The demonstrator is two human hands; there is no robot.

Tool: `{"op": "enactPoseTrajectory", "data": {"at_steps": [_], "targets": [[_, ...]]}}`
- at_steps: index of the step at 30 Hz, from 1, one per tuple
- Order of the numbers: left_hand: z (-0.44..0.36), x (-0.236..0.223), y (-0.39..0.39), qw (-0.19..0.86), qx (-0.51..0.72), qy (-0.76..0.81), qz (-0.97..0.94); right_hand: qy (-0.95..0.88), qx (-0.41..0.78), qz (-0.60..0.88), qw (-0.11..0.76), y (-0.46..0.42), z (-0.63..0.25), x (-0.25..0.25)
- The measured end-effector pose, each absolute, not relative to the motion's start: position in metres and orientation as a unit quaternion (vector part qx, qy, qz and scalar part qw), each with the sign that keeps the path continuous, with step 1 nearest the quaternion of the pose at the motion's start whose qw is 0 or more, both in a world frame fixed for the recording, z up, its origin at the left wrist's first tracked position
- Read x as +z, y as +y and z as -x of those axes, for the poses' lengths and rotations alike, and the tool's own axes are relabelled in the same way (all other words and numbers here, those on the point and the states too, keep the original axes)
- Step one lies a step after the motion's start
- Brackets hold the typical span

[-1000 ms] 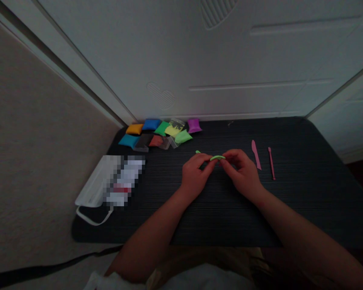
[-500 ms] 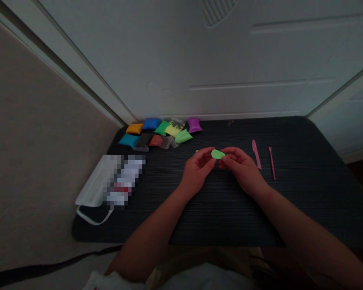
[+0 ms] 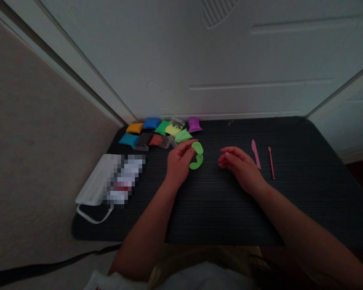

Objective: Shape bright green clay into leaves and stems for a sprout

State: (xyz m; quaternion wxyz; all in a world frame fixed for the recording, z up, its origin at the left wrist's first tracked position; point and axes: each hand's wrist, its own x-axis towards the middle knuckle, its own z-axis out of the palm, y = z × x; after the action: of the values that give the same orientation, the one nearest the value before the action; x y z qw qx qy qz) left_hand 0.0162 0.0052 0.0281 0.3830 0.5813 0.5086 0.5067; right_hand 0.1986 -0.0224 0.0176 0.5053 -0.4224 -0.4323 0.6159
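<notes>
My left hand (image 3: 179, 161) pinches a flat light green clay piece (image 3: 197, 148) between thumb and fingers, low over the black table. Just below lies a second, curved light green clay piece (image 3: 197, 162), its end meeting the first at the right. Part of both is hidden by the thumb and fingers. To the right, my right hand (image 3: 237, 163) hovers with loosely bent fingers and nothing visible in them. Beside it on the table are a pink plastic clay knife (image 3: 255, 153) and a thin pink modelling stick (image 3: 271, 162).
Several coloured clay packets lie at the back left, among them a blue one (image 3: 151, 123), a purple one (image 3: 195, 124) and a light green one (image 3: 183, 135). A white face mask (image 3: 97, 181) rests at the left edge of the table (image 3: 218, 217). A white panelled door (image 3: 230, 52) stands behind.
My left hand has moved left and down with the flat green clay piece, bringing it against the other green piece. My right hand has let go of it and stays nearly in place.
</notes>
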Motion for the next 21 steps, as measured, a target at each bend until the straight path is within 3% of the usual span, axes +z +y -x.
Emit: {"op": "enactPoseTrajectory", "data": {"at_steps": [5,11,21], "targets": [[-0.008,0.0319,0.0076,0.383,0.41,0.515,-0.648,-0.483,0.576,0.448,0.484,-0.0225,-0.1978,0.0161],[-0.013,0.0335,0.0021,0.436,0.29,0.435,-0.732,-0.641,0.503,0.424,0.395,-0.0273,-0.193,0.0147],[-0.015,0.0297,0.0037,0.477,0.306,0.429,-0.703,-0.666,0.479,0.42,0.388,-0.028,-0.1942,0.0154]]}}
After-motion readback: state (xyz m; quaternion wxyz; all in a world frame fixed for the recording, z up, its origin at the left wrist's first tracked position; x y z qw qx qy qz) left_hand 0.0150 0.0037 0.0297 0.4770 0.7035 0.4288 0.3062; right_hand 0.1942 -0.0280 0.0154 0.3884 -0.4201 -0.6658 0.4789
